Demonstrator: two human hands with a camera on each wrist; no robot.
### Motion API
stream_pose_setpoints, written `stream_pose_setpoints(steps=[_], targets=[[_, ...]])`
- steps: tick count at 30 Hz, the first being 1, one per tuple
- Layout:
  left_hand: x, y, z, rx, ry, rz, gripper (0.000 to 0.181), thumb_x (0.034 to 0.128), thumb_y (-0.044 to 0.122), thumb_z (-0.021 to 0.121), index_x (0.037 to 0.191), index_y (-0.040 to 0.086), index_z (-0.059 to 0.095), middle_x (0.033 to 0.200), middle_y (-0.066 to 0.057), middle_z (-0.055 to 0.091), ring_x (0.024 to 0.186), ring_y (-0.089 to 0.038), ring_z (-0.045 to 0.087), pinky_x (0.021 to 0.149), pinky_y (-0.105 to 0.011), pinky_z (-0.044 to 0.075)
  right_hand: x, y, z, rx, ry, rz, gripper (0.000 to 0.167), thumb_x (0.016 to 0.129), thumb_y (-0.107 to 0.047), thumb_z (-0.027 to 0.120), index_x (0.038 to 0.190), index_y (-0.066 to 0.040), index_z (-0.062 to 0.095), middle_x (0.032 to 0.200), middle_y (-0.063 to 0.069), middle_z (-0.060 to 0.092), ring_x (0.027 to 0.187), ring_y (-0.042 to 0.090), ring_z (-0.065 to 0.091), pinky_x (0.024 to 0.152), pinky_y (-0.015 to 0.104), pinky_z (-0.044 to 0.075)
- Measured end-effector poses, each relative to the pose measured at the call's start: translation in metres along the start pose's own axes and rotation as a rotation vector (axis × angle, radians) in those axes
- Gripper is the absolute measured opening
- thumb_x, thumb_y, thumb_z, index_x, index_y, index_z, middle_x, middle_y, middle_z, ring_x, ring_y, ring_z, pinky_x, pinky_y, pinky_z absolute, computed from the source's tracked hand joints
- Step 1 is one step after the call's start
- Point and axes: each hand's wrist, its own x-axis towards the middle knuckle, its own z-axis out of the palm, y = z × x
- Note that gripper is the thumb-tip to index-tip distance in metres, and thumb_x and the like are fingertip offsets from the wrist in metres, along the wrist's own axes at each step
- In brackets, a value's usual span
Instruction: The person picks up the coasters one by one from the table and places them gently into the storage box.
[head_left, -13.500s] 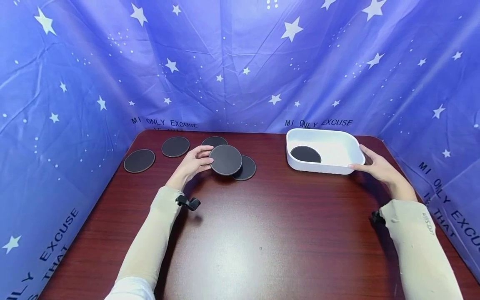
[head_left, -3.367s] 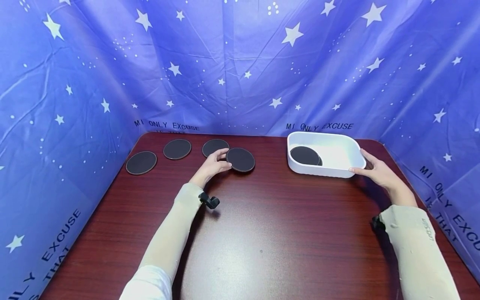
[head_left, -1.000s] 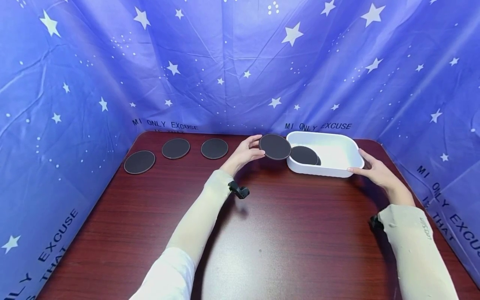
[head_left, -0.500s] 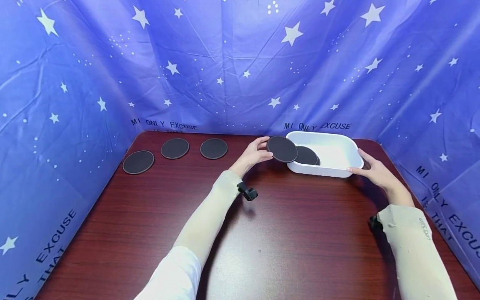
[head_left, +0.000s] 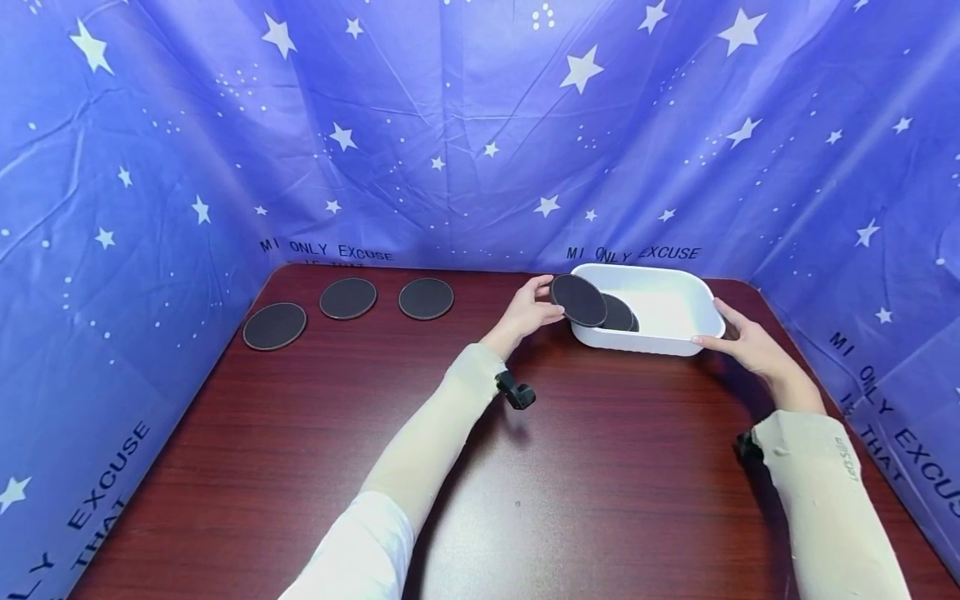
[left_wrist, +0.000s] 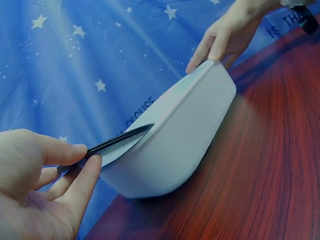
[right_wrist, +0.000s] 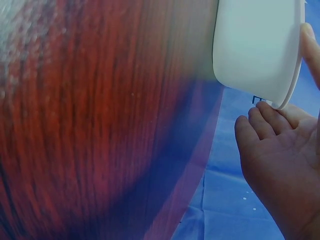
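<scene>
My left hand [head_left: 522, 315] pinches a round black coaster [head_left: 579, 300] by its left edge, thumb below and fingers behind. That coaster is tilted over the left end of a white oblong plastic bin [head_left: 671, 346]. In the left wrist view the coaster [left_wrist: 120, 139] appears edge-on at the bin's rim; whether it touches the rim I cannot tell. Inside the bin's left end lies another black coaster [head_left: 618, 314], partly hidden, with a second edge showing beneath it. My right hand [head_left: 757, 340] holds the bin's right end, thumb on the front rim and fingers round the end.
Three more black coasters lie apart in a row at the back left of the dark red wooden table [head_left: 337, 433]: a left one [head_left: 274, 326], a middle one [head_left: 348, 298] and a right one [head_left: 426, 298]. A blue starry curtain [head_left: 465, 125] encloses the back and sides.
Since 3.4 s ago my left hand has lifted the coaster from the table and carried it right, over the bin's left end. My right hand has kept its hold on the bin.
</scene>
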Motion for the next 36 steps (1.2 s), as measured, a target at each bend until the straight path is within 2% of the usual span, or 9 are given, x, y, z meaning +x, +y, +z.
stream_pose_setpoints(steps=[6,12,14,19,24,31,36], targets=[[0.0,-0.003,0.007,0.03,-0.035,0.016,0.062,0.0924,-0.013,0.056,0.15,-0.003,0.035,0.149,-0.025,0.046,0.125,-0.041,0.058,0.103,-0.041,0.054,-0.001,-0.002,0.001,-0.009,-0.008,0.014,0.093,0.096,-0.02,0.066,0.158,-0.004,-0.002,0.163,0.029,0.007,0.144,0.031,0.031,0.084,-0.006,0.032],[-0.001,-0.004,0.004,0.058,-0.053,0.025,0.056,0.0945,-0.01,0.056,0.148,-0.004,0.039,0.147,-0.027,0.049,0.125,-0.041,0.058,0.102,-0.039,0.055,0.001,-0.001,0.001,-0.011,-0.005,0.022,0.092,0.097,-0.02,0.065,0.159,-0.005,-0.002,0.163,0.029,0.007,0.145,0.033,0.029,0.084,-0.006,0.031],[-0.001,-0.005,0.001,0.055,-0.053,0.022,0.056,0.095,-0.009,0.055,0.148,-0.005,0.039,0.146,-0.027,0.05,0.127,-0.042,0.057,0.102,-0.04,0.054,0.001,-0.001,0.001,-0.009,-0.009,0.021,0.092,0.097,-0.02,0.065,0.158,-0.004,-0.002,0.163,0.028,0.006,0.145,0.037,0.027,0.084,-0.006,0.031],[-0.002,-0.004,-0.008,0.02,-0.044,0.016,0.054,0.0957,-0.01,0.054,0.147,-0.006,0.039,0.146,-0.029,0.048,0.131,-0.045,0.051,0.104,-0.042,0.053,-0.001,-0.003,0.0,-0.008,-0.007,0.028,0.094,0.097,-0.022,0.066,0.158,-0.005,-0.003,0.163,0.028,0.006,0.145,0.031,0.029,0.084,-0.006,0.031],[-0.004,-0.002,-0.018,0.009,-0.023,0.014,0.052,0.0956,-0.009,0.055,0.146,-0.005,0.042,0.147,-0.03,0.047,0.13,-0.042,0.053,0.105,-0.042,0.052,-0.001,-0.002,0.0,0.001,-0.007,0.022,0.093,0.097,-0.02,0.066,0.158,-0.005,-0.003,0.162,0.031,0.008,0.144,0.026,0.032,0.084,-0.006,0.032],[-0.006,0.0,-0.033,-0.003,0.0,0.006,0.051,0.0962,-0.008,0.055,0.146,-0.005,0.042,0.148,-0.03,0.046,0.133,-0.04,0.051,0.108,-0.044,0.05,-0.002,-0.005,-0.001,0.013,-0.018,0.032,0.095,0.097,-0.022,0.065,0.158,-0.005,-0.004,0.163,0.028,0.003,0.147,0.037,0.023,0.086,-0.007,0.031],[-0.008,0.002,-0.044,-0.01,0.02,0.011,0.051,0.096,-0.008,0.055,0.146,-0.005,0.042,0.148,-0.03,0.046,0.133,-0.04,0.051,0.108,-0.045,0.049,-0.004,-0.006,-0.001,0.021,-0.006,0.017,0.094,0.096,-0.022,0.066,0.158,-0.002,-0.003,0.162,0.029,0.005,0.145,0.022,0.032,0.085,-0.006,0.032]])
